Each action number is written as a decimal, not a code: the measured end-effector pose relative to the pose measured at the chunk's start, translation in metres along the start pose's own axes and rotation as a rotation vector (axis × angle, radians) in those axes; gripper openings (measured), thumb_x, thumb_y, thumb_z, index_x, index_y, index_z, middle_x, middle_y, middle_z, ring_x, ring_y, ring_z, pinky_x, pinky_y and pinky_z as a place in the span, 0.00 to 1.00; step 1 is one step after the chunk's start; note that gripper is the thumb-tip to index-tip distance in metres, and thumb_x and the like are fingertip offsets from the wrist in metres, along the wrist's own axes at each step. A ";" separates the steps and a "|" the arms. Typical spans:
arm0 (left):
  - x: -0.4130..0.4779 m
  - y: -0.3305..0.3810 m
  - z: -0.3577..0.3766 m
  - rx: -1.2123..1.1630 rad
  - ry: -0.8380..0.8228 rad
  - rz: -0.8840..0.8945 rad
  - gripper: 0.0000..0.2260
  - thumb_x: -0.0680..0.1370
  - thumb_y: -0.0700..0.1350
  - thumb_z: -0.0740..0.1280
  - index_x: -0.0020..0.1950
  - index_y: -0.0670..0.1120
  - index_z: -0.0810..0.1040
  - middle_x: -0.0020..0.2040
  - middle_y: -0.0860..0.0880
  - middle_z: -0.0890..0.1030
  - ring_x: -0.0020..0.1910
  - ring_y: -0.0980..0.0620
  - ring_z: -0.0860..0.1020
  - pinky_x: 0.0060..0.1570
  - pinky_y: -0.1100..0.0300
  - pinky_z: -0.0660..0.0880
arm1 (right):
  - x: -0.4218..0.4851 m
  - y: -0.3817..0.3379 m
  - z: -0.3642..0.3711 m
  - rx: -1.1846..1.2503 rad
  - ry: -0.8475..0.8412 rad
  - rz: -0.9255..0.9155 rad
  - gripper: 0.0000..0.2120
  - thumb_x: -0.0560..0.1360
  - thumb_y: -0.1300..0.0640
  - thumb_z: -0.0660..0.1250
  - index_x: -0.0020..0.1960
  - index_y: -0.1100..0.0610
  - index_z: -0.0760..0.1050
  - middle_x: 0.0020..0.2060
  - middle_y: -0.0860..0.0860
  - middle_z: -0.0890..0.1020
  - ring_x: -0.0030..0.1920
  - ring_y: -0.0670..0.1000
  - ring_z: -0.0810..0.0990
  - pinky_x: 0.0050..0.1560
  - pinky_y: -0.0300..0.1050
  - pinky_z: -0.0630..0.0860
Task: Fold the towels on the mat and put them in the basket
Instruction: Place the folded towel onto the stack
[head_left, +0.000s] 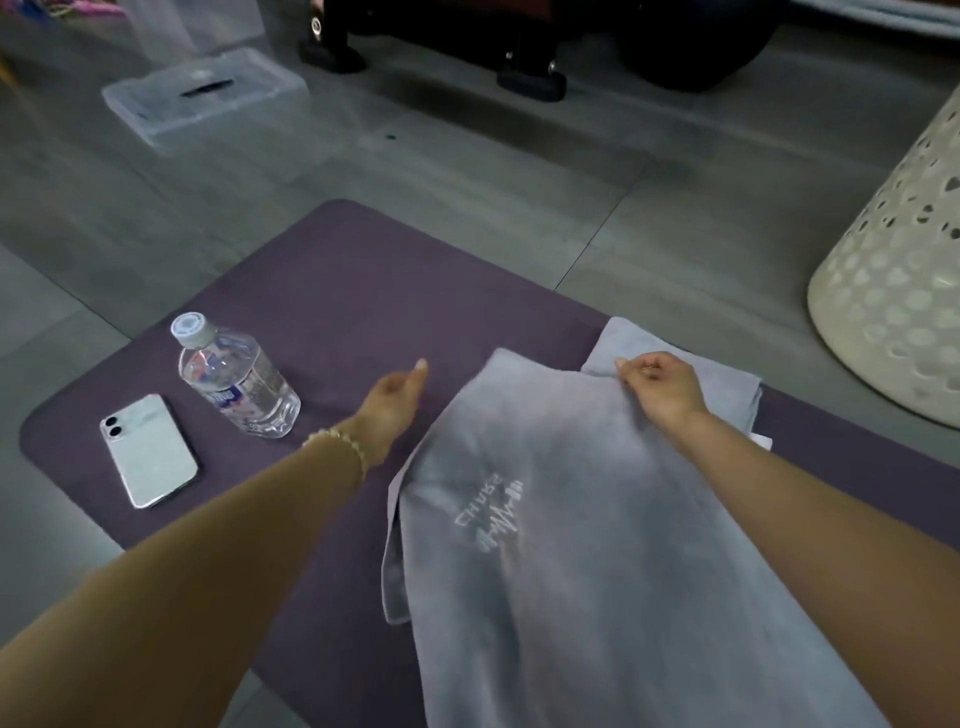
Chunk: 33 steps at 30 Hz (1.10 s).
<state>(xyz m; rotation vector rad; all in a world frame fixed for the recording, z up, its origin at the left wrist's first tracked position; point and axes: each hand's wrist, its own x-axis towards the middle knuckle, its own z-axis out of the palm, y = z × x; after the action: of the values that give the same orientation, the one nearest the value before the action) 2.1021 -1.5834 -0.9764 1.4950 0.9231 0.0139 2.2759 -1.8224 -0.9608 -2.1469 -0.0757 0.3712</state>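
Our right hand (660, 387) pinches the far edge of the grey towel (571, 545), spread on the mat (337, 291); our left hand (392, 402) hovers open and empty just left of the towel. Held by one corner, it may fold crooked or drag the second towel (618, 338) beyond it. The basket (893, 291), right of the towel, is cut off.

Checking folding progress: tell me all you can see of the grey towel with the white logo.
The grey towel, soft plush-looking cloth, bears a white stitched logo. It lies spread lengthwise on the purple mat, left edge curled, near end out of frame. The right hand pinches its far edge; the left hand is off it. Its far end overlaps a second grey towel.
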 end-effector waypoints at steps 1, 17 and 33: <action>-0.002 -0.016 -0.001 0.135 0.020 0.011 0.17 0.78 0.59 0.61 0.52 0.47 0.77 0.48 0.51 0.76 0.52 0.51 0.73 0.55 0.58 0.68 | -0.004 0.005 0.007 -0.027 -0.021 -0.039 0.08 0.74 0.54 0.71 0.46 0.57 0.75 0.45 0.52 0.79 0.47 0.51 0.76 0.50 0.39 0.69; -0.047 -0.078 -0.020 0.341 -0.081 -0.024 0.12 0.79 0.50 0.65 0.48 0.40 0.78 0.40 0.48 0.80 0.38 0.53 0.77 0.37 0.63 0.75 | -0.103 0.035 0.105 -0.125 -0.562 -0.211 0.11 0.74 0.51 0.71 0.55 0.54 0.80 0.57 0.47 0.78 0.59 0.50 0.78 0.64 0.44 0.71; -0.054 -0.073 -0.061 0.150 -0.436 -0.124 0.19 0.74 0.58 0.69 0.58 0.48 0.81 0.46 0.41 0.78 0.41 0.45 0.67 0.34 0.58 0.66 | -0.130 0.005 0.136 0.141 -0.645 0.112 0.16 0.77 0.44 0.64 0.52 0.55 0.80 0.48 0.50 0.83 0.50 0.49 0.79 0.51 0.40 0.72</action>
<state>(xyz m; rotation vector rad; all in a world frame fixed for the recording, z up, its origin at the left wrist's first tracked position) 1.9953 -1.5720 -0.9992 1.4948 0.6697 -0.4628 2.1116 -1.7421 -1.0060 -1.8226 -0.2852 1.0899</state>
